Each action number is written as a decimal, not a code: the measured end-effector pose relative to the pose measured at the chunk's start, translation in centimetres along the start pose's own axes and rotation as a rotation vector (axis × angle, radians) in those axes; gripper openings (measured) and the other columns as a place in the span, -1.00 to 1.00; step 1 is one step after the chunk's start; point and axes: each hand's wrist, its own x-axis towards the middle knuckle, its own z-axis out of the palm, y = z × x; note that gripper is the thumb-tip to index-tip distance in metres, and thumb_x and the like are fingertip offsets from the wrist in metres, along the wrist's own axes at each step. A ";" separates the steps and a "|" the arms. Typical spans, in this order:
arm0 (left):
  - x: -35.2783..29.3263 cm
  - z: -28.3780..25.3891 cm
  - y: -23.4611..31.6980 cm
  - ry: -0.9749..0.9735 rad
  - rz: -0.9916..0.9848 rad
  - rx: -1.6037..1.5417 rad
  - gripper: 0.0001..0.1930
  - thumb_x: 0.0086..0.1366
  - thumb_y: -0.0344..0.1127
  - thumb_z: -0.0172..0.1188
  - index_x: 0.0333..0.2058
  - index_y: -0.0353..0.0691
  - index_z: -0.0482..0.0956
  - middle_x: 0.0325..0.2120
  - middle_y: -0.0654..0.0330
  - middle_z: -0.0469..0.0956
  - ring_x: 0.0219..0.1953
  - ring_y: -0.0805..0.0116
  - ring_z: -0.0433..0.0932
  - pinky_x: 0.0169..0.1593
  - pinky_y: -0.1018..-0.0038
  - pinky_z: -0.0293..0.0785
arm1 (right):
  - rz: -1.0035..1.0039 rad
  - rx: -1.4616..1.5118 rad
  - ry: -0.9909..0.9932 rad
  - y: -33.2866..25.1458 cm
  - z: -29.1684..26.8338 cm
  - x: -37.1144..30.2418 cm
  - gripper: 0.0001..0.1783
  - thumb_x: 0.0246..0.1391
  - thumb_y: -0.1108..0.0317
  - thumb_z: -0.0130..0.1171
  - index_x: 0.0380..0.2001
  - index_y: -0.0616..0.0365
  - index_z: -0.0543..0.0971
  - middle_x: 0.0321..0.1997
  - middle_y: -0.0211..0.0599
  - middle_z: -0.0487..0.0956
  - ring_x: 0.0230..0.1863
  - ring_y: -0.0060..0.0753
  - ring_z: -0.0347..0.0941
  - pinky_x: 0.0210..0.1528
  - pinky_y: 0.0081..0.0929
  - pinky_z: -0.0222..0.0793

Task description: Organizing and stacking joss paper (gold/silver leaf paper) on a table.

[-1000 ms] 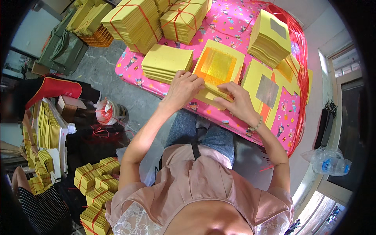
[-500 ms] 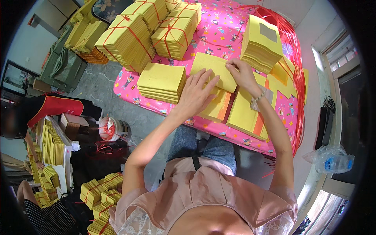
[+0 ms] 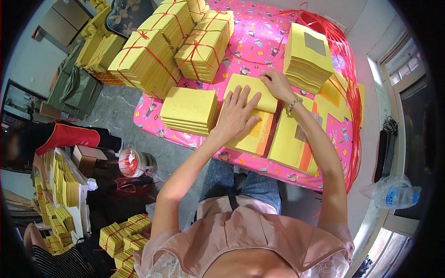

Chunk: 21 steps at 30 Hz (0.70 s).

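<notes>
Before me, a folded yellow paper sheaf (image 3: 232,82) lies over a yellow paper stack with an orange-printed area (image 3: 255,134). My left hand (image 3: 237,109) rests palm down on the sheaf, its fingers spread. At its far right corner, my right hand (image 3: 276,86) has curled fingers pinched at the paper's edge; the fingertips are partly hidden. Left of these is a short pile of folded yellow paper (image 3: 187,109). Under my right forearm lies another flat yellow paper stack (image 3: 288,141) with an orange strip.
Red-tied yellow paper bundles (image 3: 199,51) stand far left on the pink patterned table cover (image 3: 257,34). A tall yellow stack (image 3: 306,58) and red plastic strings (image 3: 354,134) line the right side. On the floor are a bucket (image 3: 134,162) and more bundles (image 3: 123,236). A person in red and black (image 3: 69,136) works at left.
My right hand has moved slightly left along the sheaf's far edge, its wrist turned. My left hand now lies flatter on the paper. The whole view has shifted a little.
</notes>
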 end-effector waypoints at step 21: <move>0.2 0.3 -0.2 -0.013 -0.005 -0.005 -0.36 0.40 0.11 -0.01 0.38 0.06 0.19 0.36 -0.09 0.14 0.41 -0.20 0.04 0.41 -0.08 -0.06 | -0.086 -0.032 -0.135 -0.2 0.7 1.3 -0.68 0.21 0.20 0.04 -0.17 0.16 0.65 -0.22 0.00 0.66 -0.13 0.06 0.59 -0.03 -0.07 0.44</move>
